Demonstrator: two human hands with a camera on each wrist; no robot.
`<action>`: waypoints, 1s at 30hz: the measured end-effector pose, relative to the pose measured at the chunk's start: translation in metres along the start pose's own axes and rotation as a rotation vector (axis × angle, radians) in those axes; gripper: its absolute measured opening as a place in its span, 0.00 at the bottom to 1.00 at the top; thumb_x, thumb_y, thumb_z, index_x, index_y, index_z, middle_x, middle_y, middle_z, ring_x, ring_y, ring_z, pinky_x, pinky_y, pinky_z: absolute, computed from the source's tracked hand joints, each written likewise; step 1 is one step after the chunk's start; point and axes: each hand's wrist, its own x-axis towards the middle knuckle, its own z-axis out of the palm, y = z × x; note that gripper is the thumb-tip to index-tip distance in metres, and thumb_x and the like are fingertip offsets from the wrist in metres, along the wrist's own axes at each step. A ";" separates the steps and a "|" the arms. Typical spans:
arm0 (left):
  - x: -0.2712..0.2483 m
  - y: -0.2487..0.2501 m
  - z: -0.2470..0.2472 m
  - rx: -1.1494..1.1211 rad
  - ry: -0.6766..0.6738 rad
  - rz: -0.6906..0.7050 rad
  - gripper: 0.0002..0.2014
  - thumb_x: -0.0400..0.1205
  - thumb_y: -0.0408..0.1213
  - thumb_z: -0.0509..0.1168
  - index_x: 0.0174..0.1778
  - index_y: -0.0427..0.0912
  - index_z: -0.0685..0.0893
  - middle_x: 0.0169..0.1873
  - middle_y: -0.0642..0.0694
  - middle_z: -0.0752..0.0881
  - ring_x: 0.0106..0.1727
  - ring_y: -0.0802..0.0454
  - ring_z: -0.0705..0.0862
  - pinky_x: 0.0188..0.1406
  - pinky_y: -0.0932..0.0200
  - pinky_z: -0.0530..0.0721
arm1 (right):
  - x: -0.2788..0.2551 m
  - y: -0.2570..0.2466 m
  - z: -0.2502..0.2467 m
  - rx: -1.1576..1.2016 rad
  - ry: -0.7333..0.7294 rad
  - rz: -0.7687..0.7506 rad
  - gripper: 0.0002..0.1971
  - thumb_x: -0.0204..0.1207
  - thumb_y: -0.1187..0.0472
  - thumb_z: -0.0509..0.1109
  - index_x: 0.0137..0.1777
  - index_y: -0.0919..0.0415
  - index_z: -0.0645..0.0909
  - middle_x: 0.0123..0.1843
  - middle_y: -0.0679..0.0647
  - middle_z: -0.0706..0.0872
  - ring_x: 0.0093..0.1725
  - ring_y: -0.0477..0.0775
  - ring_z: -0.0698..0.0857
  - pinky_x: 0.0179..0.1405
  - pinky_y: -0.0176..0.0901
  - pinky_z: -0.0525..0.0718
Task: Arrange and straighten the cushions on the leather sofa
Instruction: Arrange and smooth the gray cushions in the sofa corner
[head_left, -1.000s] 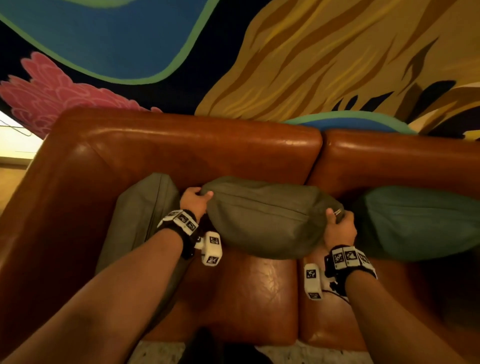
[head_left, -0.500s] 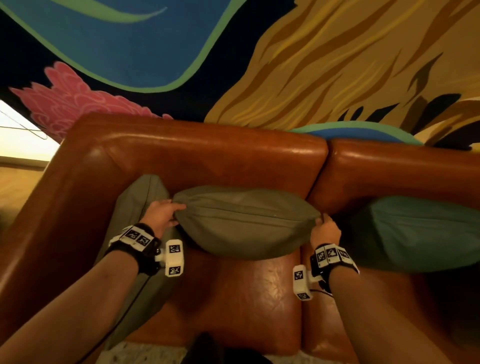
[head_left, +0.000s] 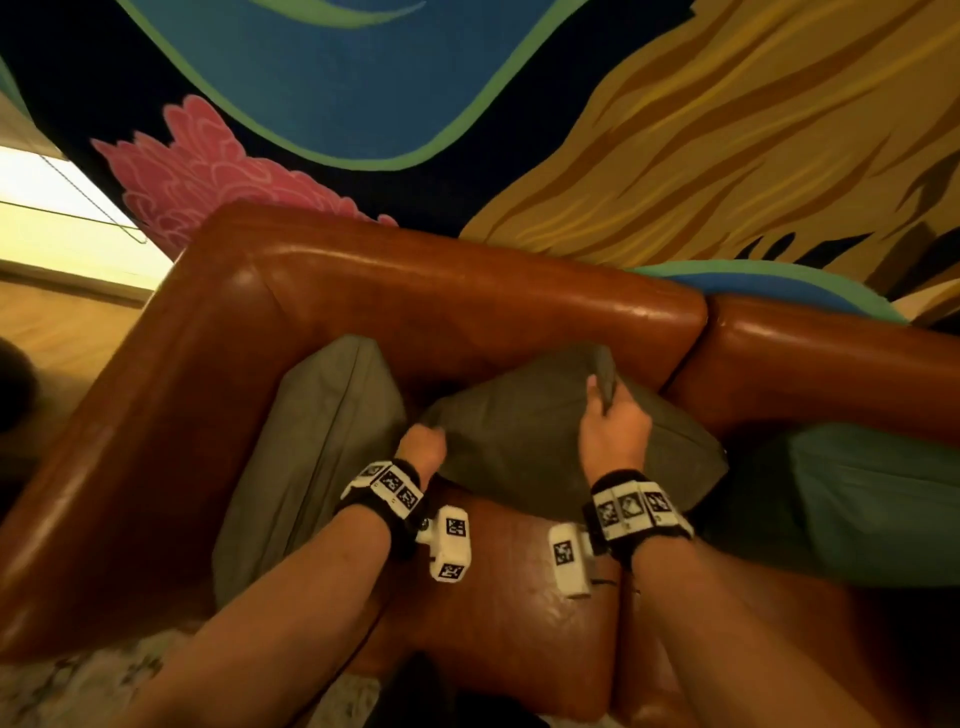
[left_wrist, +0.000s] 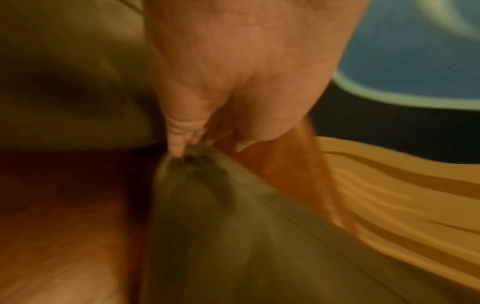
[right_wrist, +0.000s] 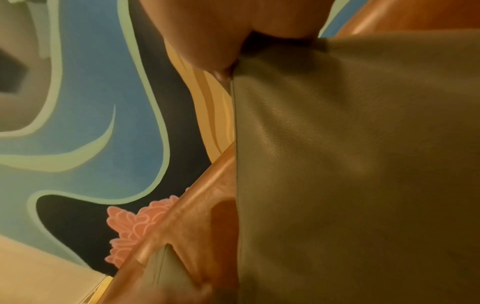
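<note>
Olive fabric of the middle cushion (head_left: 524, 436) was in both my hands, the cushion sitting tilted on the sofa (head_left: 467, 296) seat with its upper corner against the backrest. My left hand (head_left: 423, 449) pinched the cushion's left corner, fingers curled round the bunched cloth; the left wrist view showed the same pinch on the cushion (left_wrist: 233, 236), blurred, with my left hand (left_wrist: 233, 67) above it. My right hand (head_left: 613, 431) gripped the raised top corner, thumb and fingers closed on the fabric. In the right wrist view my right hand (right_wrist: 233, 26) was mostly cut off at the top edge, fingers touching the cushion (right_wrist: 363, 164) edge, exact grip hard to tell there. A second olive cushion (head_left: 317, 452) leaned in the sofa's left corner against the armrest, just beside the held one, and its tip showed in the right wrist view (right_wrist: 161, 273). A teal cushion (head_left: 857, 499) lay to the right on the next seat, close to the held cushion's right end; touching or not, can't tell. Brown leather sofa (right_wrist: 182, 216) back ran behind all three. Painted mural (head_left: 675, 130) covered the wall behind. Both wrists wore bands (head_left: 631, 506) with printed markers.
</note>
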 end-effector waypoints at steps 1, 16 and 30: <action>0.009 -0.017 0.002 0.062 0.015 -0.072 0.21 0.90 0.38 0.55 0.71 0.26 0.79 0.69 0.26 0.82 0.70 0.30 0.82 0.70 0.40 0.82 | -0.001 0.002 -0.007 0.019 0.013 0.010 0.21 0.88 0.52 0.62 0.75 0.59 0.81 0.61 0.64 0.90 0.63 0.63 0.87 0.59 0.39 0.77; 0.035 -0.027 -0.003 0.365 0.133 -0.037 0.18 0.90 0.43 0.59 0.72 0.39 0.80 0.69 0.41 0.84 0.72 0.41 0.82 0.69 0.51 0.80 | -0.006 0.014 -0.033 0.088 0.068 0.107 0.19 0.88 0.53 0.63 0.73 0.60 0.82 0.61 0.61 0.89 0.65 0.61 0.85 0.60 0.40 0.75; 0.017 0.000 -0.064 -0.534 -0.217 -0.156 0.63 0.51 0.89 0.58 0.81 0.56 0.72 0.79 0.47 0.74 0.80 0.36 0.70 0.71 0.24 0.74 | -0.021 0.008 0.075 -0.334 -0.344 -0.107 0.35 0.83 0.37 0.61 0.88 0.44 0.59 0.91 0.49 0.53 0.90 0.59 0.47 0.86 0.69 0.42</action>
